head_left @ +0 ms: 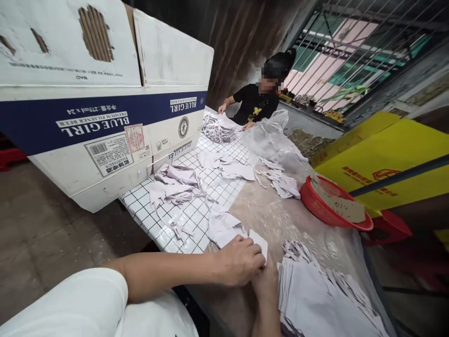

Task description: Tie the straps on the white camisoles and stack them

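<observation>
My left hand (240,260) reaches in from the left, fingers closed on a small pale flat piece (260,244) of paper or cloth; I cannot tell which. Against it, my right hand (266,276) comes up from below, fingers curled at the lower edge of that piece and partly hidden by the left hand. Just beyond my hands lies a short stack of similar pale pieces (222,227) on the table. To the right of my right hand sits a thick, fanned stack of pale lilac pieces (319,295) with stringy edges.
A large white-and-blue beer carton (168,121) stands at the left. Crumpled pale pieces (177,182) lie on the checked tabletop (140,201). Clear plastic sheeting (266,135), a red basin (336,220) and a yellow box (403,150) are to the right. Another person (257,103) handles a pile at the far end.
</observation>
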### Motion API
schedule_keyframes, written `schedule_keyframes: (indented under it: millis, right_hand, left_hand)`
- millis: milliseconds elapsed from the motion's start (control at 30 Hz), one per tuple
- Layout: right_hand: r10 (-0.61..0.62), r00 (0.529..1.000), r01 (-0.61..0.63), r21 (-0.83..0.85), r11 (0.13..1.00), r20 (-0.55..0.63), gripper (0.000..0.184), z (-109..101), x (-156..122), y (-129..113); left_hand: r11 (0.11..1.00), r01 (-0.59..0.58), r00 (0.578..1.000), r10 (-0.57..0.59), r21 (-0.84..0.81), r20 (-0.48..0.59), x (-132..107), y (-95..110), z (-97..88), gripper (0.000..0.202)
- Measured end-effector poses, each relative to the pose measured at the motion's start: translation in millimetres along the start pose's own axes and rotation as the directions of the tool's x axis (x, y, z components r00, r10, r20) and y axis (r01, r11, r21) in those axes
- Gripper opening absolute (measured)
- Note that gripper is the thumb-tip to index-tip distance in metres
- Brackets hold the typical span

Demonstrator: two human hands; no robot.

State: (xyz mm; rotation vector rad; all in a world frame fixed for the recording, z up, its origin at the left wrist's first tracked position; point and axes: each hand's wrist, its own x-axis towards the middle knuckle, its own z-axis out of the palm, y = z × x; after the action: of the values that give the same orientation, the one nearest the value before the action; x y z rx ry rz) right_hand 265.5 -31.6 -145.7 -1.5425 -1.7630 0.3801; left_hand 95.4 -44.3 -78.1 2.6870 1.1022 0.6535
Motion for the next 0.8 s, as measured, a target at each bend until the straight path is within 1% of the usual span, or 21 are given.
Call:
schedule_keyframes:
  millis: [67, 133, 200, 267, 333, 400, 467, 500, 533, 567, 600, 633, 667, 700, 767, 800]
  right_hand:
    - [0.057, 0.998, -0.058, -0.045, 0.997, -0.018, 0.031, -2, -12, 11]
    - [0.109, 0.993, -0.112, -0.064, 0.992, -0.052, 0.031, -9, -25, 12]
    - [0.137, 0.988, -0.141, -0.051, 0.989, -0.073, 0.031, -15, -37, 7]
    - [0.157, 0.983, -0.159, -0.021, 0.987, -0.095, 0.031, -18, -46, -3]
    - [0.154, 0.982, -0.154, 0.007, 0.988, -0.108, 0.032, -17, -51, -12]
    - [0.112, 0.989, -0.114, -0.021, 0.993, -0.097, 0.035, -11, -53, -18]
    - [0.058, 0.998, -0.060, -0.118, 0.991, -0.027, 0.037, -6, -55, -20]
    - [0.047, 0.998, -0.042, -0.174, 0.984, 0.028, 0.033, -5, -55, -21]
    - [0.053, 0.995, -0.033, -0.220, 0.975, 0.086, 0.025, -6, -56, -22]
    - [0.072, 0.987, -0.034, -0.251, 0.967, 0.142, 0.016, -8, -58, -24]
    - [0.097, 0.977, -0.044, -0.264, 0.963, 0.191, 0.011, -13, -59, -26]
    - [0.121, 0.963, -0.056, -0.261, 0.964, 0.239, 0.014, -18, -62, -30]
    - [0.144, 0.945, -0.071, -0.244, 0.967, 0.294, 0.017, -25, -64, -34]
    - [0.166, 0.918, -0.090, -0.218, 0.972, 0.359, 0.020, -33, -66, -39]
    - [0.214, 0.850, -0.145, -0.177, 0.974, 0.482, 0.024, -46, -69, -49]
    - [0.239, 0.824, -0.174, -0.173, 0.970, 0.514, 0.026, -51, -69, -53]
  left_hand:
    - [0.997, 0.051, 0.998, -0.050, -0.056, 0.024, -19, -10, 8.7, 0.018]
    - [0.982, 0.147, 0.989, -0.144, -0.115, 0.027, -39, -31, 12.7, 0.024]
    - [0.945, 0.297, 0.953, -0.302, -0.138, -0.018, -57, -56, 14.9, 0.025]
    - [0.907, 0.400, 0.910, -0.410, -0.133, -0.064, -69, -75, 17.6, 0.024]
    - [0.896, 0.431, 0.896, -0.439, -0.109, -0.066, -74, -85, 21.1, 0.028]
    - [0.898, 0.436, 0.899, -0.438, -0.063, -0.030, -71, -84, 24.6, 0.030]
    - [0.895, 0.446, 0.895, -0.446, -0.011, 0.023, -64, -78, 26.3, 0.021]
    - [0.891, 0.454, 0.890, -0.454, 0.005, 0.046, -60, -76, 25.7, 0.014]
    - [0.886, 0.463, 0.884, -0.462, 0.007, 0.064, -57, -75, 23.7, 0.009]
    - [0.881, 0.472, 0.879, -0.471, -0.006, 0.075, -56, -75, 20.2, 0.009]
    - [0.874, 0.484, 0.873, -0.481, -0.032, 0.080, -57, -77, 15.1, 0.010]
    - [0.862, 0.503, 0.864, -0.497, -0.065, 0.083, -61, -80, 8.7, 0.011]
    - [0.843, 0.530, 0.848, -0.522, -0.094, 0.095, -66, -84, 1.5, 0.012]
    - [0.817, 0.567, 0.823, -0.556, -0.110, 0.116, -72, -88, -6.0, 0.012]
    - [0.758, 0.647, 0.760, -0.629, -0.088, 0.164, -84, -95, -18.9, 0.013]
    - [0.743, 0.667, 0.741, -0.650, -0.064, 0.170, -88, -96, -23.0, 0.013]
